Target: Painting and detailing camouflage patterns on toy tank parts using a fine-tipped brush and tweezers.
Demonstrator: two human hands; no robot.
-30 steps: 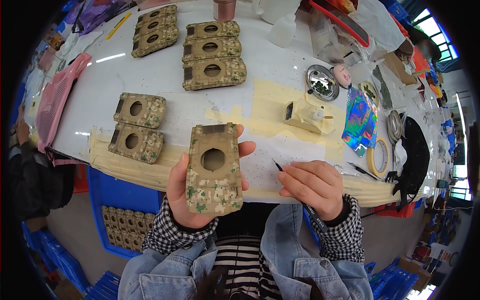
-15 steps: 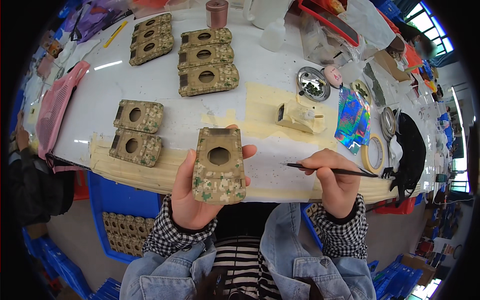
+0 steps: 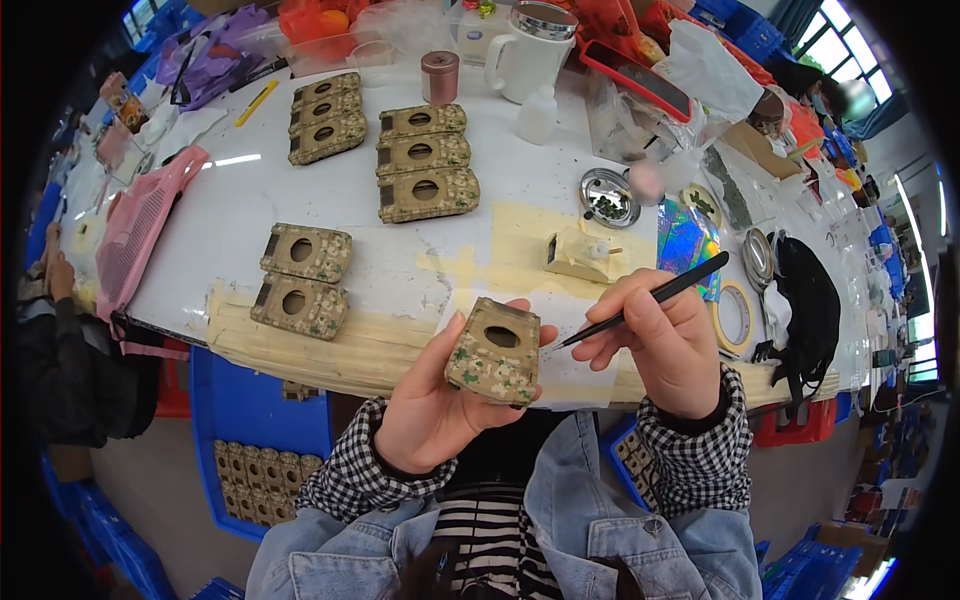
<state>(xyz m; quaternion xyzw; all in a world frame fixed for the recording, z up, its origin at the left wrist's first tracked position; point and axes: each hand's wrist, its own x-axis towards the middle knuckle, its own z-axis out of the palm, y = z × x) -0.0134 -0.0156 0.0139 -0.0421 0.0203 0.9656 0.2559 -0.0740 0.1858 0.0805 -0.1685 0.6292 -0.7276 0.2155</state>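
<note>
My left hand (image 3: 430,405) is closed around a camouflage-painted model tank hull (image 3: 495,350), holding it tilted above the table's front edge, its round opening facing up. In my right hand (image 3: 660,335) is a pair of black tweezers (image 3: 650,298), gripped like a pen. Their tips point down and left, close to the hull's right side but apart from it. Whether anything sits between the tips is too small to tell. Left of my left hand, two similar hulls (image 3: 300,285) lie on the table. Farther back stand two more groups of hulls (image 3: 428,195).
A taped block (image 3: 580,255) stands beyond my right hand, near a round metal dish (image 3: 609,197) with small green parts. Holographic sheets (image 3: 685,240), a masking tape roll (image 3: 733,315) and a black bag (image 3: 808,305) lie to the right. At left are a pink basket (image 3: 150,225) and blue tray (image 3: 262,395).
My left hand has brought the hull rightward and tilted it. The tweezers have turned steeper, their tips now nearer the hull. The whole view has shifted a little.
</note>
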